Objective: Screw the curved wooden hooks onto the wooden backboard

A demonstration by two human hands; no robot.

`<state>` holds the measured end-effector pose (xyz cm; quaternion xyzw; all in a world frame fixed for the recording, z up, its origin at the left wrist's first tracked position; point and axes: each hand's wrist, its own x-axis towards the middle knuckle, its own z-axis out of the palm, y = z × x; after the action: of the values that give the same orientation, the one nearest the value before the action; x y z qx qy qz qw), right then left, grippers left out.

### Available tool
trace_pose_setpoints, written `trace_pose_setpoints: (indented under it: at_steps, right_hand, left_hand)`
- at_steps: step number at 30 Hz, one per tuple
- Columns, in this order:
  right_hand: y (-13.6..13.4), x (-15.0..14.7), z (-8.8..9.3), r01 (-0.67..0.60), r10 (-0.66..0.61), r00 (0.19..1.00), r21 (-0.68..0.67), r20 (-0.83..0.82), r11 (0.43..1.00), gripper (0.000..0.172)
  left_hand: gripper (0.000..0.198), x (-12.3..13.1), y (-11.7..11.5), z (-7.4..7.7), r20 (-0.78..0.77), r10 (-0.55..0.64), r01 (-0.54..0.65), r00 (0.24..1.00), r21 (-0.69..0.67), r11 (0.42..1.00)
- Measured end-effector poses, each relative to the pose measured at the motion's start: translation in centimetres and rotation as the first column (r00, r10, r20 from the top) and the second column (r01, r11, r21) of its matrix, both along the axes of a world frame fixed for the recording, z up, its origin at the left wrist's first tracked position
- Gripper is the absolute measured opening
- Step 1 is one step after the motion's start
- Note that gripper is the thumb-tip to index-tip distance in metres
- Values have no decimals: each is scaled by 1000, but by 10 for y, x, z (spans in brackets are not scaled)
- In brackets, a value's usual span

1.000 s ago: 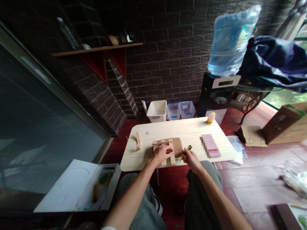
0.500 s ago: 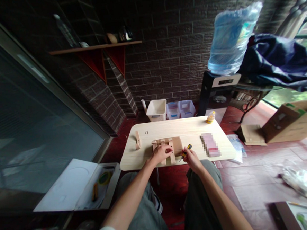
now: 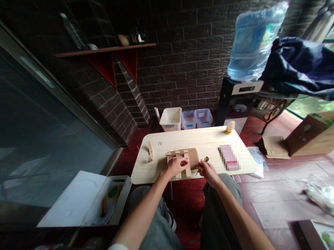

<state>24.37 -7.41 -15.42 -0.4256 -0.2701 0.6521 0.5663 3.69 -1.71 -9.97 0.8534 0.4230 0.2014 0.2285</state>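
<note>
My right hand [image 3: 209, 172] grips a screwdriver [image 3: 205, 161] with a yellow and black handle; its thin shaft points down and left near the table's front edge. Over several pale wooden pieces [image 3: 188, 171] my left hand [image 3: 178, 166] is closed, thumb and forefinger brought together. Whatever sits between those fingertips is too small to make out. The wooden pieces lie side by side on a flat piece of brown cardboard [image 3: 193, 155], partly hidden by the left hand. A separate curved wooden piece [image 3: 150, 151] rests at the table's left.
On the light wooden table [image 3: 141, 171] are small dark screw-like bits [image 3: 160, 143], a yellow-capped bottle [image 3: 229, 127] and a blurred pink item [image 3: 229, 157]. Plastic bins [image 3: 170, 119] stand behind it. An open white box [image 3: 115, 203] with tools is at left.
The view has shifted very slightly. Both hands, the screwdriver and the wooden pieces keep practically the same places.
</note>
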Motion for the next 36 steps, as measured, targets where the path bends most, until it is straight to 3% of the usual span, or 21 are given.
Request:
trace_pose_setpoints:
  at_steps: [8, 25, 36]
  right_hand:
    - [-2, -1, 3, 0, 0, 1000, -8, -12, 1000, 46]
    - [-4, 3, 4, 0, 0, 1000, 0, -27, 1000, 41]
    - [-10, 17, 20, 136, -130, 987, 61, -92, 989, 33]
  left_hand:
    - [19, 0, 3, -8, 63, 41, -36, 997, -82, 996]
    - [20, -3, 9, -13, 27, 34, -32, 999, -78, 996]
    - [17, -8, 7, -7, -3, -20, 20, 1000, -60, 998]
